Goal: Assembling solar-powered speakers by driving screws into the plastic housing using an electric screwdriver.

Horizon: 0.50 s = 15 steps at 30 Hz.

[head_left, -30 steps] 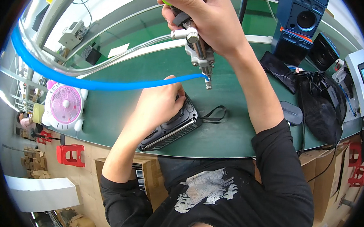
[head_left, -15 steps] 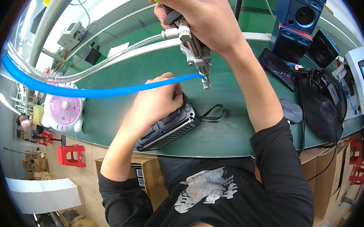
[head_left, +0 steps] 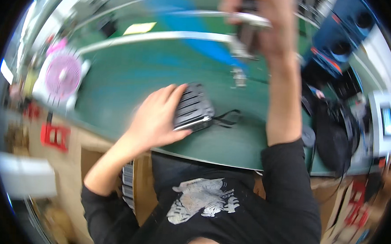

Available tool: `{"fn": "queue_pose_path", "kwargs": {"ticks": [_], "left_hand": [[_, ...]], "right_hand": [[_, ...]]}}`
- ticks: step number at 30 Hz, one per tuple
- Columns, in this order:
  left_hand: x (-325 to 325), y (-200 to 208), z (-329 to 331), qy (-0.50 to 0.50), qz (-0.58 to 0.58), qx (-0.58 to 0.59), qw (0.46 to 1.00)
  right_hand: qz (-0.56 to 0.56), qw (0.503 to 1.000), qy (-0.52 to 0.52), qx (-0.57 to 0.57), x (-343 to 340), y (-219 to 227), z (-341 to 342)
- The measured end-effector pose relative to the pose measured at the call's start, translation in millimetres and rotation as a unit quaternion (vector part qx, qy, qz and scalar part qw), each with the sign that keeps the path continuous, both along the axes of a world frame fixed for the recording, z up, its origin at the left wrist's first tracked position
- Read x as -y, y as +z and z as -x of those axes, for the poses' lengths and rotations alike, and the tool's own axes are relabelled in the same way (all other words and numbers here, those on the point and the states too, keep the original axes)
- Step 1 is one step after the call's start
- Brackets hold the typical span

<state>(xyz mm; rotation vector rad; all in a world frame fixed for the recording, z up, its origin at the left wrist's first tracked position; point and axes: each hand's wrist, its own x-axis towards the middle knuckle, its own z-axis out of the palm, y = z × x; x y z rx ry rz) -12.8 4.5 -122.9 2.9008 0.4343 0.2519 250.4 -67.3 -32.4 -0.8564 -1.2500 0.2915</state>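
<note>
My left hand (head_left: 156,113) grips the left part of a black portable speaker (head_left: 195,105), a boxy case with ribs across its upper face. The thumb lies along its near side and the fingers go over the far side. A black wrist strap (head_left: 227,118) lies on the table at its right end. Smeared by motion, my right hand (head_left: 276,27) is wrapped round a metal pneumatic screwdriver (head_left: 244,45), held above the table beyond the speaker. Its tip points down, apart from the speaker. A blurred blue hose (head_left: 207,48) runs from near the tip to the upper left.
The green table (head_left: 132,80) carries a pink and white fan (head_left: 62,74) at the left. Blue speakers (head_left: 338,45) are stacked at the far right. Nearer lie a black mesh bag (head_left: 332,136) and a white device with a screen (head_left: 382,123). Red stools (head_left: 55,137) stand on the floor.
The speaker has been turned over to show its ribbed face, and my left hand has shifted its grip to the left end. My right hand and the screwdriver have moved right and farther away.
</note>
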Motion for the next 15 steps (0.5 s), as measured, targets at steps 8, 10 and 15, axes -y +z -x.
{"fn": "queue_pose_path", "kwargs": {"ticks": [8, 10, 15], "left_hand": [[-54, 3, 115, 0.188, 0.132, 0.213, 0.95], [-51, 0, 169, 0.235, 0.22, 0.314, 0.893], [-31, -40, 315, 0.368, 0.356, 0.508, 0.693]], "right_hand": [[0.087, 0.972, 0.208, -0.067, -31, -25, -105], [0.094, 0.972, 0.206, -0.068, -36, -36, -137], [0.095, 0.974, 0.195, -0.067, -26, -52, -175]]}}
